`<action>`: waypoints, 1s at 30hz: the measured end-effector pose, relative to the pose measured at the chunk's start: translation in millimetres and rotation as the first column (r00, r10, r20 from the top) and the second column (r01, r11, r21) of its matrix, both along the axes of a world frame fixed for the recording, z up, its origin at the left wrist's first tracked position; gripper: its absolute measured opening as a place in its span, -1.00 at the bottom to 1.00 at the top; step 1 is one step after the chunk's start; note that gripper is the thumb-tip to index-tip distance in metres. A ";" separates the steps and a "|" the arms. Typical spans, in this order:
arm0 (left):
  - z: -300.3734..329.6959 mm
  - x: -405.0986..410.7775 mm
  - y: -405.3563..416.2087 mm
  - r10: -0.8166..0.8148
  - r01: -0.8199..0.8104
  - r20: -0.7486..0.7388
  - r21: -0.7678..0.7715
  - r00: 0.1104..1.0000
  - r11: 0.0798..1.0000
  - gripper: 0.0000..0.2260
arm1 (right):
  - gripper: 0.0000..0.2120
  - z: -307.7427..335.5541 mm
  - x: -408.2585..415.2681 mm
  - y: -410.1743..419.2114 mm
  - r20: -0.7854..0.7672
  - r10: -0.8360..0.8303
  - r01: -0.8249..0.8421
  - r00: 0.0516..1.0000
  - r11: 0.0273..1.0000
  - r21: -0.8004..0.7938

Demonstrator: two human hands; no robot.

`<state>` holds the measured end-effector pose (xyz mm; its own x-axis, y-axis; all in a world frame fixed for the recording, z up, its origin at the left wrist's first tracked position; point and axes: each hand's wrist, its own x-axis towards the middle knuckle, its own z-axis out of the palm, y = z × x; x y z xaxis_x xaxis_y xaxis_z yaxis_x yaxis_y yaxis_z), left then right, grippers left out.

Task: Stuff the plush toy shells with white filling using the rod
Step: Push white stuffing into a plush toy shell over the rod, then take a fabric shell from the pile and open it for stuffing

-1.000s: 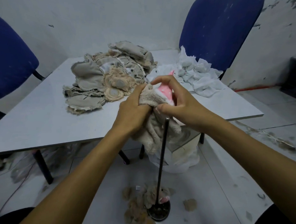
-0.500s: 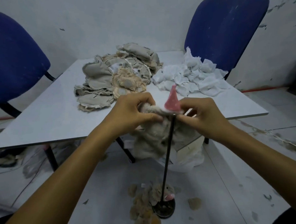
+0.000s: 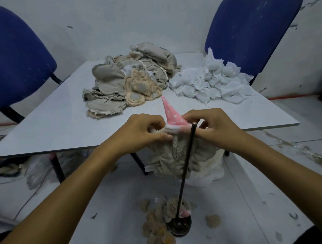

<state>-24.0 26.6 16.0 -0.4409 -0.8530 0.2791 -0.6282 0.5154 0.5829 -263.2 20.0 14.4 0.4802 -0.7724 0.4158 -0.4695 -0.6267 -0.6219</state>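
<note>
I hold a beige plush toy shell [image 3: 175, 155] with a pink dotted cone hat [image 3: 170, 115] in front of the table edge. My left hand [image 3: 139, 132] pinches its top edge on the left. On the right, my right hand [image 3: 214, 127] grips the same edge. A thin black rod [image 3: 186, 170] rises from a round base [image 3: 178, 226] on the floor, its tip level with the shell's top between my hands. A heap of beige shells [image 3: 129, 78] and a pile of white filling [image 3: 212, 83] lie on the table [image 3: 56, 121].
Two blue chairs stand behind the table, one at the left [image 3: 18, 62] and one at the back right [image 3: 251, 32]. A finished plush toy [image 3: 173, 208] and beige scraps [image 3: 156, 231] lie around the rod base. A white bag [image 3: 211, 169] sits under the table.
The shell has come down from chest height to the rod tip, and the pink hat now stands clear and upright. Both hands moved apart along the shell's top edge.
</note>
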 end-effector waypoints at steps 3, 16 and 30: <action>-0.7 3.2 -14.7 0.056 -0.057 -0.118 -0.002 0.991 0.998 -0.89 | -0.86 3.1 3.9 -14.4 0.078 -0.080 0.078 0.994 0.996 0.034; -21.0 9.8 -86.2 0.435 -0.430 0.470 -0.124 0.768 0.894 -0.61 | -0.29 -3.5 131.2 -159.5 -0.398 -0.166 0.061 0.902 0.963 -0.264; -24.0 -29.3 -50.4 0.271 -0.220 0.212 -0.235 0.939 0.947 -0.63 | -0.66 -20.5 35.3 -95.5 -0.427 -0.147 0.129 0.892 0.989 -0.071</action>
<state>-53.3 -23.8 -8.0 -0.3004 -0.8785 0.3715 -0.8573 0.4194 0.2986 -227.9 -75.5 -6.1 0.5090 -0.8310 0.2246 -0.7688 -0.5562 -0.3156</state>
